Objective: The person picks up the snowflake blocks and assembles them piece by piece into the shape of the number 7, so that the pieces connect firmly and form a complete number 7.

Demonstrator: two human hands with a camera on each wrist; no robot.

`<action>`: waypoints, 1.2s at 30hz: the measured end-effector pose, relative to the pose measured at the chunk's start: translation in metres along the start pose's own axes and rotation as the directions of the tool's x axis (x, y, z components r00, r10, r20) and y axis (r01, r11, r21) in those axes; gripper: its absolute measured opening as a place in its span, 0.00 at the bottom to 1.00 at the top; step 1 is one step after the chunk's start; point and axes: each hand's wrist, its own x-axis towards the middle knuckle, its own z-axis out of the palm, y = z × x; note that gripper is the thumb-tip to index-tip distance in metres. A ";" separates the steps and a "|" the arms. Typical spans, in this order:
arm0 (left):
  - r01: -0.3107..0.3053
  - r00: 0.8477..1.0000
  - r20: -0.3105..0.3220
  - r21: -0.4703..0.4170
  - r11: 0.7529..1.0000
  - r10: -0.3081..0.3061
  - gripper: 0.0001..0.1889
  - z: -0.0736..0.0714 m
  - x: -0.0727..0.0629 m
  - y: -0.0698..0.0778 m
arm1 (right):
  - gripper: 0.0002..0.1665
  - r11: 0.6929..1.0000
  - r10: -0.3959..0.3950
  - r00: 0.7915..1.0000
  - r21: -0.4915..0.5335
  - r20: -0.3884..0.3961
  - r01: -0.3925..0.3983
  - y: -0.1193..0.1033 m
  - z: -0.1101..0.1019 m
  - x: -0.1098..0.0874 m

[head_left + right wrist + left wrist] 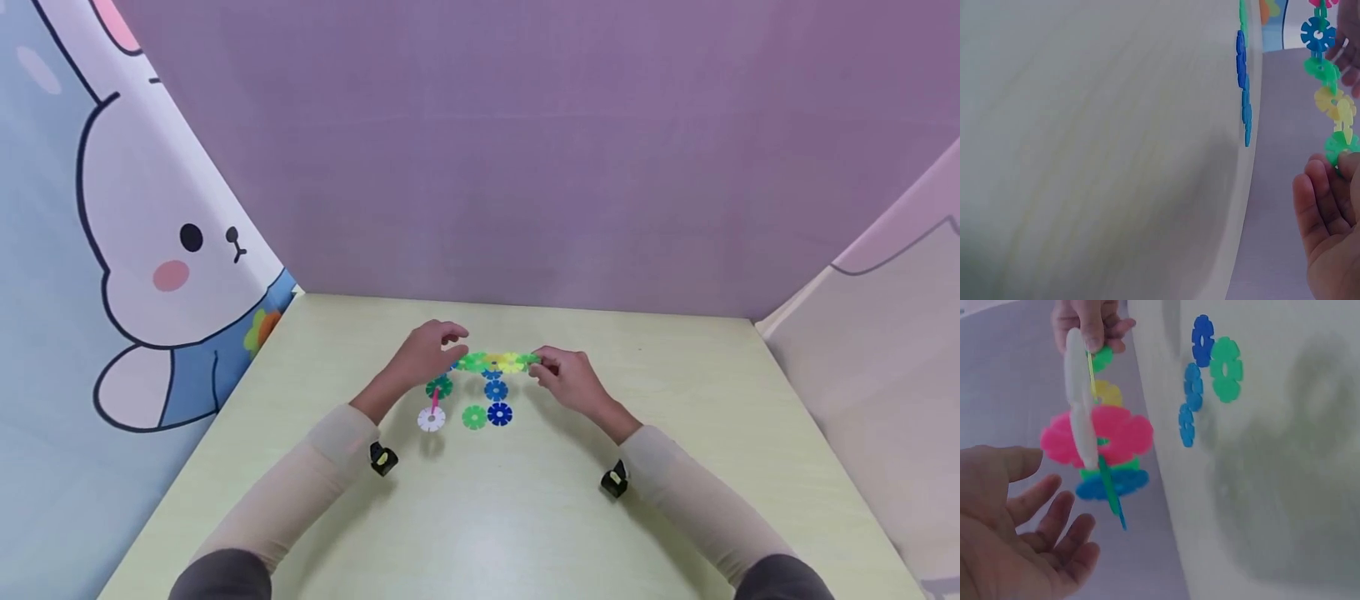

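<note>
A chain of notched plastic flower discs point(474, 362) hangs above the table between both hands. At one end my right hand point(572, 379) pinches the last green disc point(1338, 147) between thumb and fingers. Yellow discs, another green and a blue one follow along the chain. Its other end dangles with a teal-green disc point(440, 387), a pink disc point(1060, 439) and a white disc point(1075, 369). Beside that end, my left hand point(423, 357) has loosely bent fingers and grips nothing; in the left wrist view a gap shows between fingertips and discs.
Loose discs lie on the pale tabletop point(480, 517) below the chain: a dark blue disc point(499, 414), a green disc point(474, 417) and lighter blue discs point(496, 390). A purple panel point(525, 167) rises behind the table, and a rabbit-print cloth point(150, 250) hangs at the left.
</note>
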 end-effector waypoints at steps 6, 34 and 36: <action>-0.174 0.982 0.104 0.160 0.972 0.158 0.22 0.011 0.006 0.019 | 0.07 1.000 0.006 1.000 0.014 -0.006 -0.006 0.001 0.002 -0.001; -0.203 0.974 0.188 0.457 0.866 0.129 0.26 0.049 0.015 0.027 | 0.07 0.995 0.016 0.999 0.101 0.035 -0.019 -0.003 0.017 0.001; -0.211 0.973 0.187 0.466 0.859 0.138 0.26 0.047 0.015 0.027 | 0.06 0.993 0.014 0.999 0.112 0.039 -0.019 -0.004 0.017 0.002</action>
